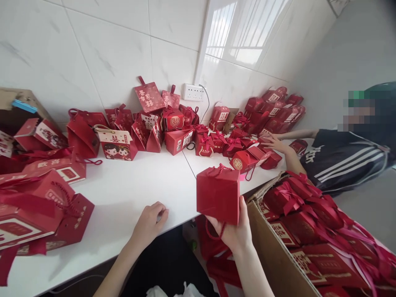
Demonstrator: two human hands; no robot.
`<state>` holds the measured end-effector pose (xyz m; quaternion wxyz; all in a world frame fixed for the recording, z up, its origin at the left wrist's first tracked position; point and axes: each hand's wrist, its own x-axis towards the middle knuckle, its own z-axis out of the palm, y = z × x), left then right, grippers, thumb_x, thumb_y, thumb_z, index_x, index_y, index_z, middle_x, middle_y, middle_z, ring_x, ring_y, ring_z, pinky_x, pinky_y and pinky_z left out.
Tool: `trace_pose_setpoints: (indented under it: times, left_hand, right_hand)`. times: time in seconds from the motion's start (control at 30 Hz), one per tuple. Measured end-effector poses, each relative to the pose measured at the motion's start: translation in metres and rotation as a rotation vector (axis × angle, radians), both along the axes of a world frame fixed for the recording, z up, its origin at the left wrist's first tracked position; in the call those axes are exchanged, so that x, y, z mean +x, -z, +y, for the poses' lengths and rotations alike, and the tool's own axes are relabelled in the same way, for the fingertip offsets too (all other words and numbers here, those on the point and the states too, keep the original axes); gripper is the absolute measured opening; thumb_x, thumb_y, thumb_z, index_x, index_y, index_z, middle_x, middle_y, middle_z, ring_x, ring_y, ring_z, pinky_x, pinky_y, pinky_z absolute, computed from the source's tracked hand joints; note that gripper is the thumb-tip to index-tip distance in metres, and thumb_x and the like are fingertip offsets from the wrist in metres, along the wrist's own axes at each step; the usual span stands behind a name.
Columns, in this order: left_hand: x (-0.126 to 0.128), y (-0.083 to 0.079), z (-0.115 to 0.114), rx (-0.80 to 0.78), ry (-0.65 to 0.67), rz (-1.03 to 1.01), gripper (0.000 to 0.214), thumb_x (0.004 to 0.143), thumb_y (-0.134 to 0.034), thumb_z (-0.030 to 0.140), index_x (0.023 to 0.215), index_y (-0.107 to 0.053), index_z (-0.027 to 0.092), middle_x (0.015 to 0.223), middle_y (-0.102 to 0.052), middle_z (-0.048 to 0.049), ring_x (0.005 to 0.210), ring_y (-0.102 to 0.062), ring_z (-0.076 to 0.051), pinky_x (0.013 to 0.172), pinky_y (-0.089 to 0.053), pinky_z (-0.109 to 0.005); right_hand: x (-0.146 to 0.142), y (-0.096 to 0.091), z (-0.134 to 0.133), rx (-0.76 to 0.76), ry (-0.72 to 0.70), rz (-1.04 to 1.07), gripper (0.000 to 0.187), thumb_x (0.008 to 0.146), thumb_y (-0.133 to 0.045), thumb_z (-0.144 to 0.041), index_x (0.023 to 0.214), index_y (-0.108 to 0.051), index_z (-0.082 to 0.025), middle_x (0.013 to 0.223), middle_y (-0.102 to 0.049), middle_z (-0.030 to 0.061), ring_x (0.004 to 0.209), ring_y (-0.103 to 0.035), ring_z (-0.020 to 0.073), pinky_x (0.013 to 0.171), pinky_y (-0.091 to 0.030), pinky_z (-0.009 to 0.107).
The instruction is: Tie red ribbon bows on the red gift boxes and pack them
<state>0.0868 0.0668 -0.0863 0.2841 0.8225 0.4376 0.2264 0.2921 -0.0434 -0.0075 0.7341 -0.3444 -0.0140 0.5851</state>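
My right hand [235,232] grips a plain red gift box [218,194] from below, holding it upright just past the front edge of the white table [136,185]. A red cord handle hangs under the box by my palm. My left hand [150,222] rests on the table's front edge with its fingers curled in, and nothing shows in them.
Many red gift boxes and bags [173,128] line the wall and pile at the left [40,198]. An open cardboard carton [278,255] full of red ribboned boxes stands at the right. Another person in a dark striped shirt [343,159] reaches a hand [275,144] onto the table.
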Motion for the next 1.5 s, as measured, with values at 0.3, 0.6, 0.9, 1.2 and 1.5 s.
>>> trace_pose_setpoints:
  times: [0.3,0.6,0.9,1.2,1.5]
  left_hand:
    - [0.052,-0.064,-0.021,-0.262,0.088,-0.423,0.028,0.089,-0.039,0.044,0.082,-0.055,0.022,0.087,-0.062,-0.0020,0.088,-0.058,-0.018,0.074,-0.045,-0.027]
    - [0.127,-0.150,-0.001,-0.066,0.231,-0.646,0.028,0.087,-0.040,0.043,0.092,-0.055,0.021,0.098,-0.061,-0.0037,0.093,-0.056,-0.019,0.084,-0.043,-0.031]
    - [0.154,-0.143,-0.020,-0.303,0.456,-0.434,0.031,0.082,-0.049,0.050,0.085,-0.054,0.020,0.079,-0.059,0.0001,0.071,-0.055,-0.015,0.062,-0.044,-0.025]
    - [0.153,-0.140,-0.027,-0.241,0.504,-0.579,0.024,0.085,-0.049,0.033,0.065,-0.044,0.019,0.068,-0.050,0.0020,0.064,-0.051,-0.011,0.058,-0.043,-0.022]
    - [0.148,-0.142,-0.069,1.027,0.719,-0.745,0.018,0.071,-0.068,0.011,0.071,-0.051,0.017,0.066,-0.061,0.0012,0.057,-0.055,-0.010,0.063,-0.045,-0.029]
  right_hand:
    - [0.007,-0.002,-0.018,-0.064,0.069,-0.020,0.039,0.080,-0.053,-0.057,0.099,-0.065,-0.024,0.098,-0.071,0.0019,0.098,-0.065,0.0205,0.084,-0.055,0.035]
    - [0.038,0.002,-0.052,-0.045,0.357,-1.105,0.072,0.059,-0.081,-0.033,0.123,-0.048,-0.028,0.122,-0.057,0.0068,0.108,-0.057,0.0275,0.092,-0.049,0.043]
    - [0.050,-0.011,-0.074,-0.068,0.380,-1.415,0.090,0.059,-0.082,-0.020,0.133,-0.034,-0.033,0.129,-0.049,0.0065,0.114,-0.053,0.0246,0.097,-0.045,0.047]
    - [0.053,-0.022,-0.083,-0.094,0.514,-1.324,0.090,0.044,-0.088,-0.017,0.125,-0.049,-0.027,0.135,-0.048,0.0083,0.130,-0.038,0.0298,0.111,-0.026,0.049]
    - [0.050,-0.014,-0.091,-0.021,0.664,-1.347,0.087,0.053,-0.081,-0.006,0.128,-0.045,-0.031,0.140,-0.044,0.0041,0.133,-0.036,0.0237,0.111,-0.029,0.042]
